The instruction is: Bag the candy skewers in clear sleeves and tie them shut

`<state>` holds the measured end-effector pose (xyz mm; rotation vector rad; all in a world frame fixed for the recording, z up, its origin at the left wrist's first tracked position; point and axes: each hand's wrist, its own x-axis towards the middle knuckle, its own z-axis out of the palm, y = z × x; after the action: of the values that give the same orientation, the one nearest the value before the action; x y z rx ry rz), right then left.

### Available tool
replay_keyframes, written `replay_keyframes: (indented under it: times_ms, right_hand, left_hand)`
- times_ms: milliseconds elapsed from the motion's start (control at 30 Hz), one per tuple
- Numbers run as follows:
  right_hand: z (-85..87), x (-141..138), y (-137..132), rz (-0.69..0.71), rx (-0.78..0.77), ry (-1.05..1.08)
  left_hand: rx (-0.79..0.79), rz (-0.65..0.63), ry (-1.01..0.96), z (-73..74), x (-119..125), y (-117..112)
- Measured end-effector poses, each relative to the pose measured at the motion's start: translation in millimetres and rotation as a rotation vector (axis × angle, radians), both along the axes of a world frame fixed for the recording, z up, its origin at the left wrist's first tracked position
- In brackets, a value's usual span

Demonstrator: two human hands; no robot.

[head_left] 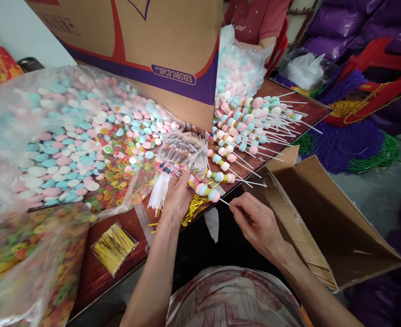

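My right hand (256, 222) pinches the white stick of a candy skewer (205, 191), threaded with pink and blue marshmallows and yellow-green gummies. The skewer's far end reaches my left hand (179, 193), whose thumb presses on printed clear plastic bags (180, 152); its other fingers are partly hidden. White sticks (159, 190) lie just left of that hand. Loose gold twist ties (197, 209) are scattered under the skewer. Beyond it, many finished-looking candy skewers (251, 120) are piled with their sticks pointing right.
A big plastic sheet holds marshmallows (61, 163) and gummy rings (114, 184) at left. A packet of gold ties (114, 247) lies near the table edge. A tall carton (142, 50) stands behind; an open cardboard box (336, 227) is at right. Another person (258, 20) sits opposite.
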<state>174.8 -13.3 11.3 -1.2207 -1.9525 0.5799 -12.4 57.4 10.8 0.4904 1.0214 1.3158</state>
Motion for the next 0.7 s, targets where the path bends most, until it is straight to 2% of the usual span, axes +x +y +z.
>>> replay_keyframes:
  times_ms: [100, 300, 467, 600, 700]
  right_hand:
    - [0.4, -1.7, 0.2, -0.026, 0.107, -0.134]
    - [-15.2, -10.3, 1.0, -0.03, 0.336, -0.322]
    - [-23.1, -0.4, 6.4, 0.037, 0.385, -0.311]
    - [-25.7, 3.2, 6.2, 0.014, 0.393, -0.308]
    - [-22.9, 6.0, 6.2, 0.018, 0.35, -0.306]
  left_hand:
    - [-0.015, -0.022, -0.023, 1.2, 0.2, -0.9]
    - [-0.106, -0.062, -0.11, 3.5, -5.6, -3.7]
    - [-0.158, -0.085, -0.174, 3.2, -9.7, -5.0]
    - [-0.199, -0.047, -0.226, 4.5, -7.6, -4.2]
    - [-0.209, -0.063, -0.231, 3.9, -10.4, -4.2]
